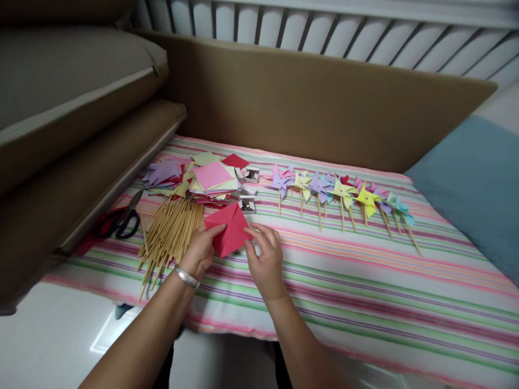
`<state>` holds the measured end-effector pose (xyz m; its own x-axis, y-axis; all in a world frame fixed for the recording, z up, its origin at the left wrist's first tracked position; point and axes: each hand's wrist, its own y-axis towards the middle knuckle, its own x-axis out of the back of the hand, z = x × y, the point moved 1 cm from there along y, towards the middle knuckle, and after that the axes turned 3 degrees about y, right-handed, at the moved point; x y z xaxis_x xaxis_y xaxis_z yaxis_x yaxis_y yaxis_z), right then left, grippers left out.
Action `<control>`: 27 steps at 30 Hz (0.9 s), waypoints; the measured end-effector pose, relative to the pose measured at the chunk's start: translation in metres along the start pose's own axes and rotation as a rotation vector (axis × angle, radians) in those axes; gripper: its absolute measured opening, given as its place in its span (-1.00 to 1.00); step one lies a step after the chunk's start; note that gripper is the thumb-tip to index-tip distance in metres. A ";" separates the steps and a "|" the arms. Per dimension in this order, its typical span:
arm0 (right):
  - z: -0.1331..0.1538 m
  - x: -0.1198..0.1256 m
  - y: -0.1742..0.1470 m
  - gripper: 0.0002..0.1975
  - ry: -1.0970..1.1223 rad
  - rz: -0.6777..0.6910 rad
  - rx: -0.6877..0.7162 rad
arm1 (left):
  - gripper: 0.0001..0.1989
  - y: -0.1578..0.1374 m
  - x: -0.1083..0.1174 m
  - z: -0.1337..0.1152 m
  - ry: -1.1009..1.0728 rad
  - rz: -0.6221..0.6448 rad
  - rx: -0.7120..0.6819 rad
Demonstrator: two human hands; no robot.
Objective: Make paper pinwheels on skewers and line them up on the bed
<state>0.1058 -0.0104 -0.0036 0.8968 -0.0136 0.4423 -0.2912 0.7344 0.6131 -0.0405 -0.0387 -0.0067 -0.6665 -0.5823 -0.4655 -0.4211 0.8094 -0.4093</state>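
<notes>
Pinching a red square paper sheet [232,233] by its left side, the left hand [201,250] is holding it right of the thin tan wooden sticks [172,227]. Its right corner is meeting the right hand's [265,256] curled fingers, their closure unclear; light, even pressure should be preventing stray creases.

Matt paper square [234,231], shiny metal bangle [186,276], seemingly plastic scissor handles [122,217].

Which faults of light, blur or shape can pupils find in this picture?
Head view: glare on the floor, lower left; head view: the brown stack looks dim; head view: the right forearm blurs toward the bottom edge; head view: slats lean more toward the right.
</notes>
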 end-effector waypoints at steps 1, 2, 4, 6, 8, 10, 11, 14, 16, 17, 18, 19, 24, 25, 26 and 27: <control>0.003 -0.003 -0.003 -0.68 -0.024 0.039 0.045 | -0.71 0.001 0.000 0.000 -0.030 -0.013 -0.023; 0.005 -0.007 -0.005 -0.64 -0.044 0.076 0.077 | -0.72 0.001 0.000 0.000 -0.060 -0.020 -0.038; 0.008 -0.015 -0.009 -0.59 -0.078 0.136 0.121 | -0.74 0.003 -0.001 0.001 -0.117 -0.030 -0.041; 0.009 -0.020 -0.012 -0.58 -0.105 0.176 0.142 | -0.76 0.004 -0.002 0.001 -0.165 -0.041 -0.024; 0.008 -0.023 -0.013 -0.62 -0.118 0.188 0.146 | -0.76 0.005 -0.003 0.002 -0.203 -0.042 -0.013; 0.007 -0.023 -0.013 -0.70 -0.115 0.181 0.145 | -0.76 0.005 -0.004 0.002 -0.225 -0.024 -0.001; 0.007 -0.023 -0.012 -0.74 -0.108 0.173 0.145 | -0.77 0.005 -0.004 0.002 -0.226 -0.019 0.007; 0.005 -0.022 -0.011 -0.81 -0.085 0.154 0.142 | -0.78 0.003 -0.004 0.002 -0.206 -0.020 0.017; 0.004 -0.022 -0.010 -0.83 -0.072 0.148 0.139 | -0.79 0.001 -0.005 0.002 -0.189 -0.009 0.005; 0.004 -0.022 -0.010 -0.83 -0.067 0.147 0.138 | -0.80 0.000 -0.006 0.001 -0.185 -0.001 -0.001; 0.003 -0.022 -0.010 -0.83 -0.063 0.146 0.138 | -0.81 -0.001 -0.006 0.001 -0.181 0.008 -0.001; 0.002 -0.022 -0.010 -0.83 -0.059 0.145 0.140 | -0.81 -0.001 -0.006 0.001 -0.178 0.011 0.003; -0.004 -0.013 -0.007 -0.76 -0.087 0.145 0.121 | -0.85 0.002 -0.004 0.002 -0.170 -0.032 0.051; -0.004 -0.011 -0.006 -0.76 -0.093 0.143 0.112 | -0.86 0.003 -0.003 0.002 -0.174 -0.039 0.059; -0.003 -0.009 -0.005 -0.76 -0.095 0.141 0.106 | -0.86 0.003 -0.003 0.002 -0.182 -0.042 0.063; -0.002 -0.008 -0.005 -0.78 -0.092 0.144 0.107 | -0.87 0.004 -0.003 0.003 -0.193 -0.044 0.062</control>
<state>0.1004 -0.0124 -0.0114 0.8107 0.0210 0.5850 -0.4521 0.6573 0.6030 -0.0385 -0.0338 -0.0091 -0.5159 -0.6257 -0.5852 -0.4046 0.7800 -0.4774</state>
